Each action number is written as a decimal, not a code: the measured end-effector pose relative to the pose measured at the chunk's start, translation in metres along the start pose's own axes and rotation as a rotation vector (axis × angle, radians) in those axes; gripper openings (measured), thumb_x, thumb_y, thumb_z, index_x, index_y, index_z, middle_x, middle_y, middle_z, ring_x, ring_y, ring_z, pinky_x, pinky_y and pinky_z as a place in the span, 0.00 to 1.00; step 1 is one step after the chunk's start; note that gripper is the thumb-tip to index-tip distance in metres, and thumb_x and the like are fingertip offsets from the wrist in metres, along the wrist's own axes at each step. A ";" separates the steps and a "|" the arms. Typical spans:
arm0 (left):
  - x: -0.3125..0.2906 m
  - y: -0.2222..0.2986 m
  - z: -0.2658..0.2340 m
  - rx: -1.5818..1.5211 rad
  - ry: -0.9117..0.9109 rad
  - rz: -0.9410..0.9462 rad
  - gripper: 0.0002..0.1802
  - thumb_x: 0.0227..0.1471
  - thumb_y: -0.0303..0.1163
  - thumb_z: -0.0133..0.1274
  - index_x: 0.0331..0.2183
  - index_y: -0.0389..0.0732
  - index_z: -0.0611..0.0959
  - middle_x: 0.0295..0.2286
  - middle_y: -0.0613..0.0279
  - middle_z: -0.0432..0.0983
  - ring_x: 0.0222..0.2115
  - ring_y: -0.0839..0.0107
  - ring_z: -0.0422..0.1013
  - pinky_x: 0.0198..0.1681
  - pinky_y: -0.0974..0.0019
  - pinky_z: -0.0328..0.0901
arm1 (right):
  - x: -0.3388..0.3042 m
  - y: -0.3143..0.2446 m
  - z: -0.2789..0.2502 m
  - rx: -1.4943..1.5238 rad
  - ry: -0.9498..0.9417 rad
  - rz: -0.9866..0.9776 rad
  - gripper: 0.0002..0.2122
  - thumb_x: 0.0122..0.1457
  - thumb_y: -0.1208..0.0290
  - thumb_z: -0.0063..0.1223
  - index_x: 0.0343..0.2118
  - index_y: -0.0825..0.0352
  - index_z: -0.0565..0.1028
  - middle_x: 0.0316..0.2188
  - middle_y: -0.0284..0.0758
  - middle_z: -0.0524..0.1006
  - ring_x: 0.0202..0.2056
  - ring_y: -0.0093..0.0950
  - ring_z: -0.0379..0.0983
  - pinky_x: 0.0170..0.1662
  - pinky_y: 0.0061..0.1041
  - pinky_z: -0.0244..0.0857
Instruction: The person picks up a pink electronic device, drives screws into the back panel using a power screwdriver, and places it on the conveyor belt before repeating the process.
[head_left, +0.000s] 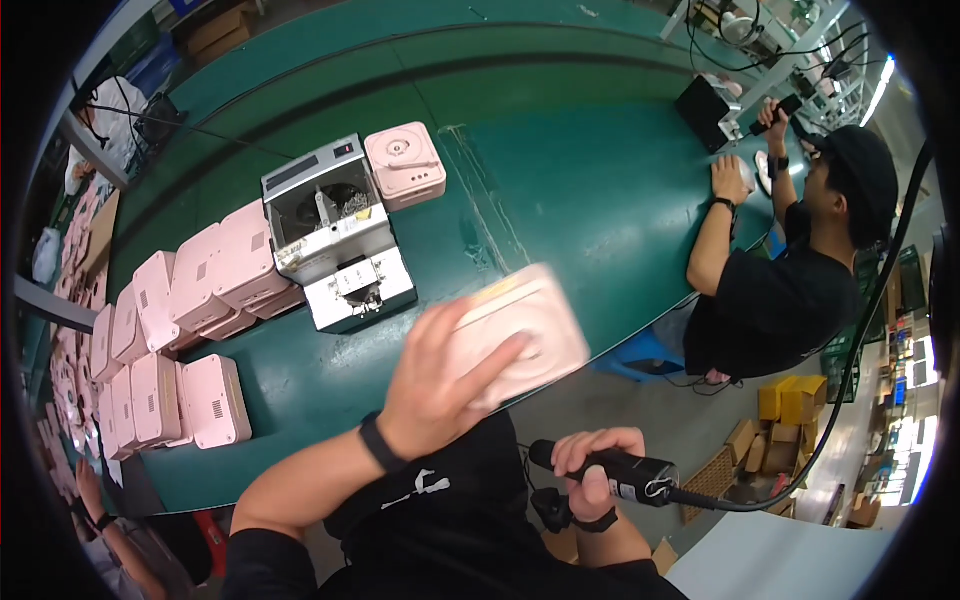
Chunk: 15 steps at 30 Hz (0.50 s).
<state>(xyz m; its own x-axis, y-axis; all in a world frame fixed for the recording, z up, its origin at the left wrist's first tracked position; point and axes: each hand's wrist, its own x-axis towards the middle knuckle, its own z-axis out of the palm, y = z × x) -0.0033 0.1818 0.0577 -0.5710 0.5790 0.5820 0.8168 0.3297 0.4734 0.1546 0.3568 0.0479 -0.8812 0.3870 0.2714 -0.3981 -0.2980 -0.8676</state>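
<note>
Holding pink case (543,318) at green bench (600,200) | yellow boxes (802,400), grey floor (668,412)

Green workbench (590,150) across middle. Blue stool (640,357) right of centre, grey floor (660,418) below. Lit strip light (880,86), upper right; bright windows (926,450), lower right.

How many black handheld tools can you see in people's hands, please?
2: one black tool in the wearer's right hand, a second black tool in the co-worker's hand at upper right. Others may be hidden.
</note>
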 end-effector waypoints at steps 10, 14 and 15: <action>-0.048 0.005 -0.053 -1.060 -0.439 -1.078 0.49 0.44 0.38 0.67 0.64 0.46 0.61 0.57 0.42 0.60 0.54 0.45 0.63 0.57 0.49 0.62 | 0.029 -0.006 0.027 -0.112 -0.009 -0.138 0.24 0.54 0.54 0.63 0.38 0.64 0.60 0.19 0.32 0.68 0.17 0.25 0.66 0.24 0.28 0.65; -0.114 0.015 -0.048 -2.011 -0.007 -1.195 0.57 0.42 0.46 0.67 0.65 0.40 0.55 0.58 0.45 0.61 0.57 0.48 0.63 0.58 0.45 0.60 | 0.056 -0.037 0.047 0.025 0.078 -0.218 0.23 0.54 0.53 0.62 0.36 0.64 0.61 0.18 0.31 0.68 0.15 0.25 0.66 0.22 0.26 0.65; -0.120 0.014 -0.045 -2.106 -0.037 -1.074 0.59 0.39 0.48 0.68 0.65 0.40 0.55 0.59 0.45 0.60 0.58 0.49 0.62 0.59 0.45 0.60 | 0.063 -0.042 0.052 0.106 0.043 -0.275 0.22 0.54 0.55 0.61 0.35 0.64 0.61 0.17 0.30 0.68 0.13 0.23 0.64 0.19 0.24 0.65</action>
<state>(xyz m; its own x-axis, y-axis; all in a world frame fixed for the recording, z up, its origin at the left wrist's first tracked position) 0.0725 0.0834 0.0245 -0.5518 0.8018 -0.2294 -0.8278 -0.4933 0.2672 0.1021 0.3488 0.1229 -0.7260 0.5014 0.4706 -0.6467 -0.2652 -0.7151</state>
